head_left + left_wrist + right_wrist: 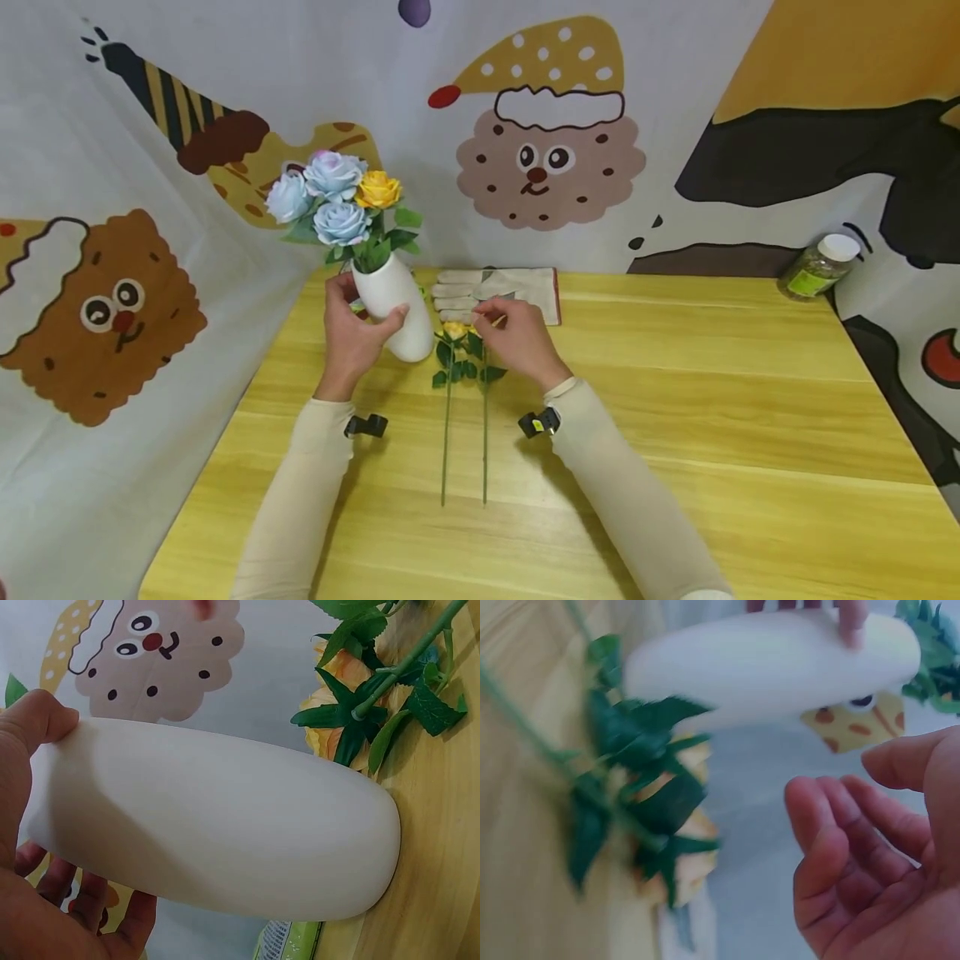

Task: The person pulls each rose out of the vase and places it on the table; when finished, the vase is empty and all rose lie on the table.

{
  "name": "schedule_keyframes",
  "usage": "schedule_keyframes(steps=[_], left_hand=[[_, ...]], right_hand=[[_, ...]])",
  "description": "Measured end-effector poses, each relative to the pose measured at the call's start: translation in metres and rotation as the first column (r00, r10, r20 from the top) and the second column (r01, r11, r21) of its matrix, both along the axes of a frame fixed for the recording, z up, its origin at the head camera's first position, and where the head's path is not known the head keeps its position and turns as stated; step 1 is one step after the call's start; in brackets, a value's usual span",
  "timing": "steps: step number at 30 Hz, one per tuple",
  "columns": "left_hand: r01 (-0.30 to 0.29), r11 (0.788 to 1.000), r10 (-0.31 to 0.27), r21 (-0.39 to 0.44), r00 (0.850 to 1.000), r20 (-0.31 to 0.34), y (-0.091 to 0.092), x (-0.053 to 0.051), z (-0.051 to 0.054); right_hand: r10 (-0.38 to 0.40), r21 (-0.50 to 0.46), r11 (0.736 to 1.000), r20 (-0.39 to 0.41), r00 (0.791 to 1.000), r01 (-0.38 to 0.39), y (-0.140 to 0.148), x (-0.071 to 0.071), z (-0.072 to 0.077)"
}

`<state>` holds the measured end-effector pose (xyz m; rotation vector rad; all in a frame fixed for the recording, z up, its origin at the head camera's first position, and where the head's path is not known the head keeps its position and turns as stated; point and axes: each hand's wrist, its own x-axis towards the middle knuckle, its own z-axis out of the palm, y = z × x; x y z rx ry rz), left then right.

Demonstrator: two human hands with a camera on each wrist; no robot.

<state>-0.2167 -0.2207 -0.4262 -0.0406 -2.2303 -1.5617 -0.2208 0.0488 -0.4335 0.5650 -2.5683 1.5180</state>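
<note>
A white vase point(393, 312) leans on the table, its mouth tipped to the left. My left hand point(352, 337) grips it near the neck, the thumb across the front and the other fingers behind. Light-blue roses point(341, 223) and a yellow rose point(378, 190) stand in the vase with green leaves. In the right wrist view my right hand point(877, 877) has loosely curled fingers and holds nothing. It hovers by the heads of two yellow roses point(454, 331) lying on the table, their green stems point(484, 442) pointing toward me. The vase hides the lower stems of its flowers.
Pale work gloves point(532, 292) with a red edge lie behind the roses at the table's back. A green packet point(289, 941) lies partly hidden behind the vase. A white-lidded jar point(817, 267) stands at the back right corner. Printed cloth point(420, 100) hangs behind the wooden table point(712, 400).
</note>
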Motion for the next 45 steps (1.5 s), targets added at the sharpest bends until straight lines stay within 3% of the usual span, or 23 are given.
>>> schedule_keyframes(steps=[11, 21, 26, 33, 41, 45], left_hand=[[0.008, 1.000, -0.009, -0.009, 1.000, -0.019, -0.002, 0.001, 0.007], [0.037, 0.999, -0.037, -0.008, 0.999, -0.015, 0.002, 0.004, 0.006], [0.035, 0.999, -0.035, -0.017, 0.999, -0.005, 0.002, 0.004, 0.005], [-0.006, 1.000, 0.006, -0.029, 1.000, 0.000, 0.000, 0.001, 0.005], [-0.022, 0.999, 0.023, -0.032, 0.999, 0.022, 0.001, -0.002, 0.008], [-0.004, 1.000, 0.004, -0.029, 1.000, 0.007, 0.000, -0.002, 0.009]], right_hand=[[0.101, -0.075, 0.991, -0.137, 0.985, -0.112, -0.047, -0.007, 0.065], [0.040, -0.142, 0.988, -0.151, 0.988, -0.061, -0.067, -0.013, 0.103], [0.027, -0.151, 0.987, -0.118, 0.993, -0.045, -0.075, -0.021, 0.114], [0.089, -0.097, 0.990, -0.097, 0.991, -0.099, -0.087, -0.034, 0.122], [0.125, -0.089, 0.987, -0.106, 0.987, -0.134, -0.093, -0.037, 0.125], [0.133, -0.101, 0.984, -0.110, 0.985, -0.144, -0.094, -0.038, 0.125]])
